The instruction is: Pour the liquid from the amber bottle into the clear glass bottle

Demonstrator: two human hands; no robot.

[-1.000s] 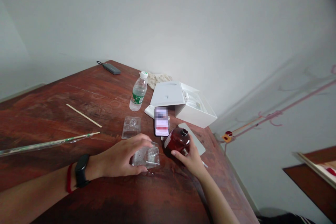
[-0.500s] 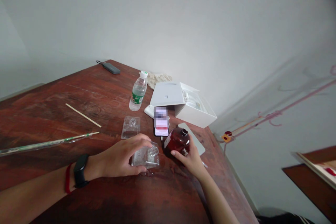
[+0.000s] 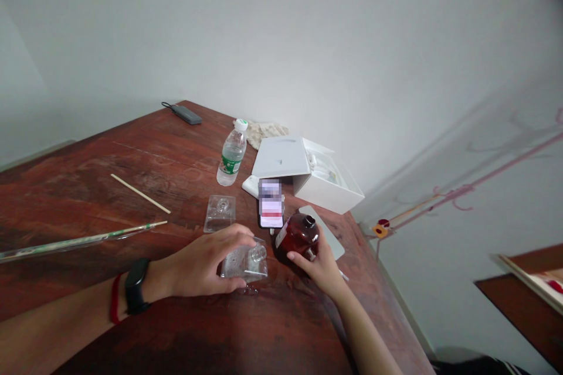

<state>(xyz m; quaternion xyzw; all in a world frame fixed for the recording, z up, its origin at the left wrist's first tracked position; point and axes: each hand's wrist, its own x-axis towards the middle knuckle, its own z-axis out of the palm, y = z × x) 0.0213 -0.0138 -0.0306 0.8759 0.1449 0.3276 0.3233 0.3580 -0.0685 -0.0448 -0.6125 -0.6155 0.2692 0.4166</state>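
Bottle [image 3: 298, 227], probably slippery, wants gripping round its body, where the right hand [image 3: 323, 266] clasps it, while the left hand [image 3: 206, 261] pinches a seemingly light container [image 3: 240, 262].

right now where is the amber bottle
In the head view, the amber bottle is just right of centre, in the right hand, below-right of the smartphone and right of the left hand.

You stand in what appears to be a home: worn wooden table [image 3: 79, 199], bare painted wall [image 3: 281, 41], pink hooked stand [image 3: 461, 192], personal phone [image 3: 271, 204].
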